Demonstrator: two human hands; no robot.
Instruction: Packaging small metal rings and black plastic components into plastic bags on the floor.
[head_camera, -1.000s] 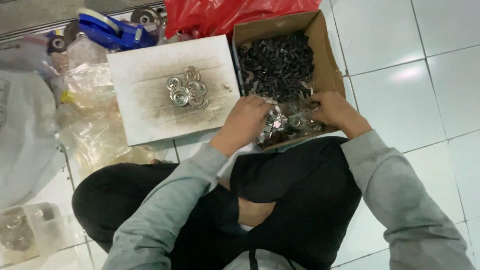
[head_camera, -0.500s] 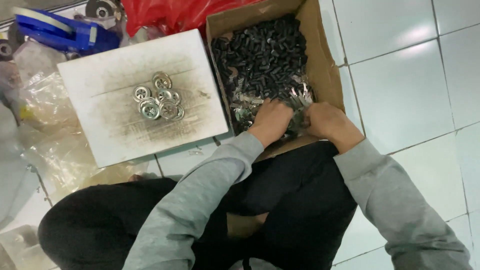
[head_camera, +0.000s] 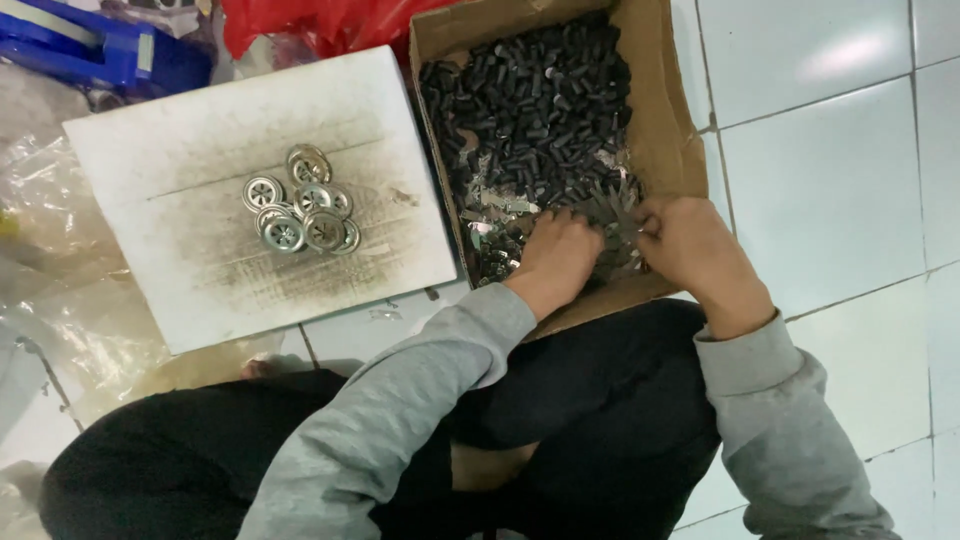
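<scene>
Head view: both hands in cardboard box (head_camera: 680, 140), near its front edge.
Left hand (head_camera: 556, 258): fingers curled into shiny metal bits (head_camera: 500, 215), grip unclear.
Right hand (head_camera: 690, 245): pinching toothed metal pieces (head_camera: 612, 210).
Box holds: mostly black plugs (head_camera: 530, 100), lots left.
Done pile: few round discs (head_camera: 298, 212) mid white board (head_camera: 200, 120).

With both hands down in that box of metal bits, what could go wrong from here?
The left hand and right hand dig bare among thin shiny metal pieces in the cardboard box; edges might cut skin. The pile of round discs lies loose on the white board and might scatter if bumped.
</scene>
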